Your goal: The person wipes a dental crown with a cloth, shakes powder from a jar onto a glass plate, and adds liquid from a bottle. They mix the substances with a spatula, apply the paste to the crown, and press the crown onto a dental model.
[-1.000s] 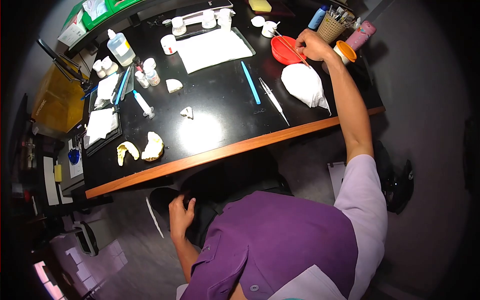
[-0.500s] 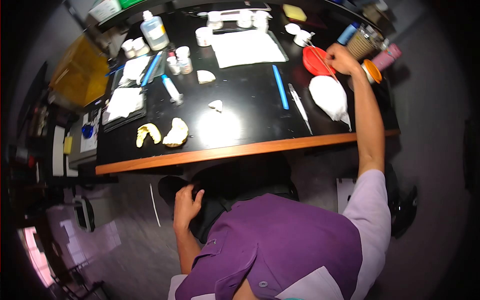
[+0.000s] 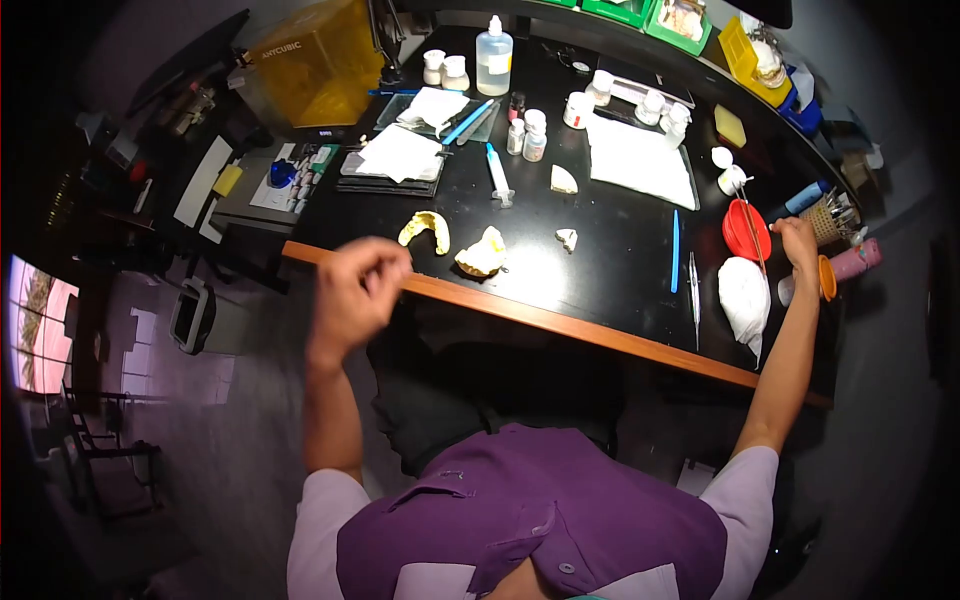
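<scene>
The right hand [image 3: 797,243] is placed at the right side of the red bowl [image 3: 736,232], toward the right end of the black desk [image 3: 625,255]; whether the rim is gripped by its bent fingers cannot be told. The bowl is crossed by a thin brush [image 3: 752,225], and a white wrapped bundle [image 3: 743,297] is set just on its near side. The left hand [image 3: 362,290] is raised over the near left edge, its blurred fingers loosely curled, near the horseshoe-shaped dental cast [image 3: 440,233].

Two yellowish casts [image 3: 482,256] lie near left; one syringe [image 3: 498,177]; two lidded jars [image 3: 455,76] stand far left. At right are one red bowl [image 3: 736,240]; one pair of tweezers [image 3: 694,290].
</scene>
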A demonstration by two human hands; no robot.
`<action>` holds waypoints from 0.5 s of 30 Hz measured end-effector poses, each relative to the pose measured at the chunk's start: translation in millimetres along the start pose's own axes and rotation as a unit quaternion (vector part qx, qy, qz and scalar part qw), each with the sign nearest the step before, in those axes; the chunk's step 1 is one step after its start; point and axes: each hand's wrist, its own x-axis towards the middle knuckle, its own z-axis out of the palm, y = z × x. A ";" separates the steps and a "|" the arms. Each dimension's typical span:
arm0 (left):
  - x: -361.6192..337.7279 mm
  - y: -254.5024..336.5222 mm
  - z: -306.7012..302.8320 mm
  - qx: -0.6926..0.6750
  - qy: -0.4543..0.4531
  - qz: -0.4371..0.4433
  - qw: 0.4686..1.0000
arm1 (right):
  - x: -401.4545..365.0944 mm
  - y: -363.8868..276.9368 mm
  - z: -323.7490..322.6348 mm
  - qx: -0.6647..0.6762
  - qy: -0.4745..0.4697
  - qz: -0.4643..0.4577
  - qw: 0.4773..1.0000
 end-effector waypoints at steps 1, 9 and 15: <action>26.7 -9.2 -3.2 0.029 0.059 0.032 0.997 | -4.1 -7.3 -0.4 0.010 0.002 0.017 1.000; 248.9 -87.9 19.8 0.253 0.063 -0.100 0.960 | -6.9 -21.3 3.7 0.098 0.018 0.174 0.980; 303.9 -98.0 51.9 0.332 -0.026 -0.243 0.911 | -27.7 -43.2 6.4 0.111 0.022 0.132 0.985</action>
